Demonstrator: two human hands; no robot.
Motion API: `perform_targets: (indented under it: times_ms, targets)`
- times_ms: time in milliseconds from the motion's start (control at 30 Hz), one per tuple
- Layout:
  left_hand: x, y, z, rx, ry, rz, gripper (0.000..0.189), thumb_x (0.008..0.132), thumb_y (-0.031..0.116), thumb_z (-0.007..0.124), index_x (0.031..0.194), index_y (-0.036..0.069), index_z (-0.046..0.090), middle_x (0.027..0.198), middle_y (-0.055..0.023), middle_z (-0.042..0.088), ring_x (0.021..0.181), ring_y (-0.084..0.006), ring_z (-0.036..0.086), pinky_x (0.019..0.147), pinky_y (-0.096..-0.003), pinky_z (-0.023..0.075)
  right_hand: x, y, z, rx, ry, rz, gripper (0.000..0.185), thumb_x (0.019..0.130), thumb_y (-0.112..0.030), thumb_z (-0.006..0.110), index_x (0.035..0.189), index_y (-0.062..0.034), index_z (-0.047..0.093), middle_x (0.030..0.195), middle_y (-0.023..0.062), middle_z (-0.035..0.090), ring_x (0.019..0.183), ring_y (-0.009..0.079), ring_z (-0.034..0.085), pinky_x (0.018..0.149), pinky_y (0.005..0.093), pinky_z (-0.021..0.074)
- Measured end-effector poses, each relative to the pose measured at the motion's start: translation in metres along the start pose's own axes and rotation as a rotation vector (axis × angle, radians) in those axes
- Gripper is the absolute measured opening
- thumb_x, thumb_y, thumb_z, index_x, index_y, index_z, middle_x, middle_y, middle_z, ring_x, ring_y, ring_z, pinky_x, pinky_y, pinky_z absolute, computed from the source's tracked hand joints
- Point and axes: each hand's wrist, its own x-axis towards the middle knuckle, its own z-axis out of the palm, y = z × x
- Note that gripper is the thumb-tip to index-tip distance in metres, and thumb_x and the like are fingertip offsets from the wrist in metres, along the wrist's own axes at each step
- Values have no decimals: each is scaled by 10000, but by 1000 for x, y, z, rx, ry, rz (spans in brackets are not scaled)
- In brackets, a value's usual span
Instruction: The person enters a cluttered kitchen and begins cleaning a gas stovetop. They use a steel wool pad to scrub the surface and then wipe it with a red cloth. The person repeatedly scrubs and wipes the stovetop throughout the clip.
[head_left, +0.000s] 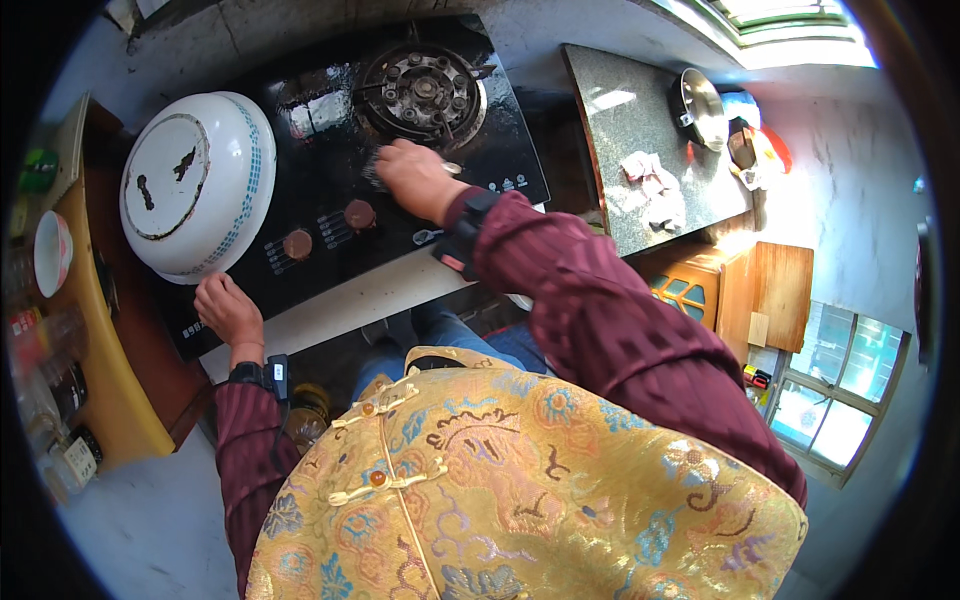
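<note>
My right hand (416, 176) is closed around a grey metal scourer (373, 177), mostly hidden by the fingers. It presses on the black glass gas hob (322, 169), just in front of the exposed burner (425, 90). A white enamel basin (199, 187) with blue dashes round its side lies upside down over the hob's left part. Its base has chipped patches. Beside the basin's near rim is my left hand (229, 309), fingers curled; whether they grip the rim is unclear. Two brown control knobs (298, 244) sit between the hands.
Right of the hob, a granite counter (622, 120) holds a crumpled cloth (654, 187) and a metal pan (701, 109). At left, a wooden shelf (124, 375) carries a bowl (54, 253) and several bottles and jars. Below stands a wooden cabinet (731, 300).
</note>
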Motion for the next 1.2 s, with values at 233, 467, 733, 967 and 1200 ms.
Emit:
perform_targets:
  times_ms: [233,467,733,967,1200]
  targets:
    - [-1,0,1,0,10,-6,106,957,161,558,1053,119,569,1160,-77,569,1089,-331,527,913,-470,420,15,-4,5,118,126,-82,56,703,-71,621,728,-54,669,906,84,616,873,286,594,746,382,526]
    - [1,2,-2,-10,20,6,88,952,157,564,1029,116,567,1154,-72,569,1080,-326,530,902,-463,424,-4,5,-4,141,5,82,71,723,-50,593,757,-31,652,933,127,586,905,321,584,775,410,513]
    - [-1,1,0,-1,17,-7,79,946,156,568,1018,123,567,1159,-64,571,1086,-315,528,912,-458,424,19,-3,10,142,150,41,61,724,-52,600,751,-28,648,931,118,599,903,320,594,756,409,524]
    - [-2,1,0,-8,8,-10,94,953,169,566,1039,132,568,1169,-64,567,1105,-315,524,912,-468,423,-11,-2,-2,67,-73,249,110,733,-43,607,816,-55,678,939,105,595,941,308,585,787,400,526]
    - [-1,0,2,18,0,-18,104,959,180,564,1052,135,570,1175,-58,561,1103,-318,521,912,-472,422,34,-22,12,103,108,73,110,739,-52,613,818,-41,690,940,135,609,921,329,594,801,406,526]
